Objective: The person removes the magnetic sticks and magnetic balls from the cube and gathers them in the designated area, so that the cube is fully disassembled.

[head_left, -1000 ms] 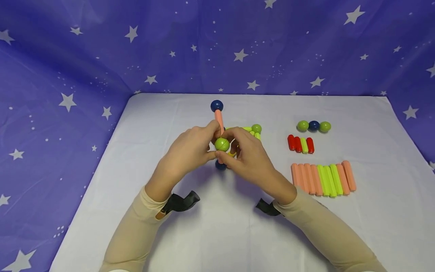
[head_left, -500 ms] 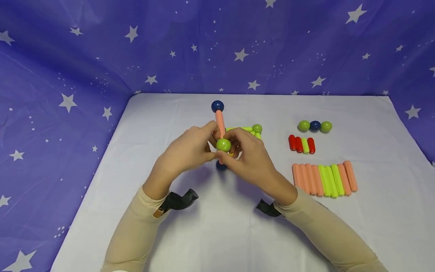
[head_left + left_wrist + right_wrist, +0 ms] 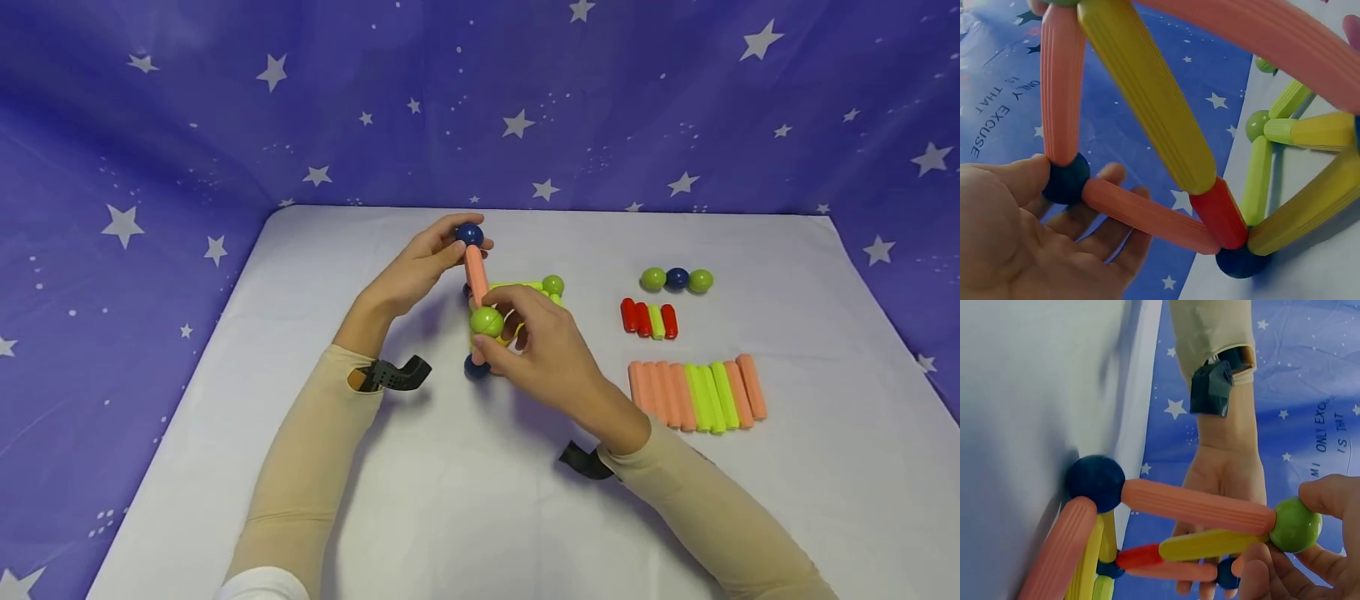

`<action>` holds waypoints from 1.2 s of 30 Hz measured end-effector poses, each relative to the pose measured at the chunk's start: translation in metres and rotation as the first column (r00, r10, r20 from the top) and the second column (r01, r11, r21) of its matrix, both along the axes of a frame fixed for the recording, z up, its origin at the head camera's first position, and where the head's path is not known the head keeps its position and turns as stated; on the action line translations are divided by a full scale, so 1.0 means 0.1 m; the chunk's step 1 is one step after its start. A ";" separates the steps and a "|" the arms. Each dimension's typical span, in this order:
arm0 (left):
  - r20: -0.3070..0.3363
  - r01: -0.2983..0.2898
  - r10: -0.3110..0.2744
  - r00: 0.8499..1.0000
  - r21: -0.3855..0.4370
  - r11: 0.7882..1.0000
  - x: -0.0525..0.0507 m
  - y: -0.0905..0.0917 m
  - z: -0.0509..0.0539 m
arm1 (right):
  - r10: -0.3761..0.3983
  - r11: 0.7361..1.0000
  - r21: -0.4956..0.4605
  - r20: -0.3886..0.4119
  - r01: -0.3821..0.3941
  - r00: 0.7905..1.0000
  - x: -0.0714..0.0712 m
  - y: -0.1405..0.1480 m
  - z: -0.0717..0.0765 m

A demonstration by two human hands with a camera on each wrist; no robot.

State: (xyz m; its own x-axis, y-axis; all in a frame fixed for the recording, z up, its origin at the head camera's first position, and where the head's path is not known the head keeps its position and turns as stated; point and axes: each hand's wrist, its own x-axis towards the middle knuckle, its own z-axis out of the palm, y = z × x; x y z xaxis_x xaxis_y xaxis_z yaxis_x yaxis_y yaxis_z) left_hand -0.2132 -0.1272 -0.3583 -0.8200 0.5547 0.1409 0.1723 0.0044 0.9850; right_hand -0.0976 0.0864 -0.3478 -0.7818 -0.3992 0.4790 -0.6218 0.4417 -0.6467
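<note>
A structure of plastic rods and balls stands on the table. My left hand (image 3: 416, 268) holds the navy blue ball (image 3: 469, 234) at its far end, thumb on one side and fingers behind. My right hand (image 3: 547, 350) pinches the light green ball (image 3: 487, 322) at the top, between thumb and fingers. A salmon rod (image 3: 1063, 87) links these two balls. From the green ball, a yellow rod (image 3: 1154, 100) joined to a short red rod (image 3: 1219, 212) slopes down to a blue ball (image 3: 1242, 261). Another salmon rod (image 3: 1200, 507) runs to the near blue ball (image 3: 1095, 483).
Right of the structure lie a row of salmon and light green rods (image 3: 696, 397), short red and green rods (image 3: 642, 320) and several balls (image 3: 677, 279). A green ball (image 3: 552, 285) ends the structure's low part. A starry purple cloth (image 3: 517, 100) hangs behind.
My left hand has left the green ball and moved away from me to the far blue ball, which it now holds. My right hand stays on the green ball.
</note>
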 end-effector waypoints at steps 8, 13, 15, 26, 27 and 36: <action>-0.044 -0.059 0.062 0.997 0.060 0.996 0.15 -0.22 -0.12 | 0.065 0.997 -0.052 0.038 -0.063 0.997 0.02 0.04 -0.01; -0.077 -0.167 0.166 0.983 -0.001 0.986 0.40 -0.46 -0.13 | 0.046 0.998 -0.055 0.126 -0.039 0.991 -0.01 0.06 0.04; -0.076 -0.174 0.173 0.982 -0.013 0.985 0.51 -0.54 -0.11 | 0.043 0.998 -0.056 0.190 -0.033 0.981 -0.03 0.08 0.10; -0.152 0.027 -0.058 0.987 -0.199 0.980 0.96 -0.40 0.33 | 0.069 0.997 0.008 0.262 -0.073 0.963 -0.11 0.35 0.26; -0.174 0.026 -0.068 0.982 -0.231 0.973 0.96 -0.38 0.35 | 0.064 0.997 0.034 0.243 -0.074 0.968 -0.14 0.38 0.23; -0.496 -0.236 -0.018 0.868 -0.445 0.864 1.02 -0.29 0.33 | 0.106 0.972 0.205 0.059 -0.117 0.993 -0.21 0.46 0.16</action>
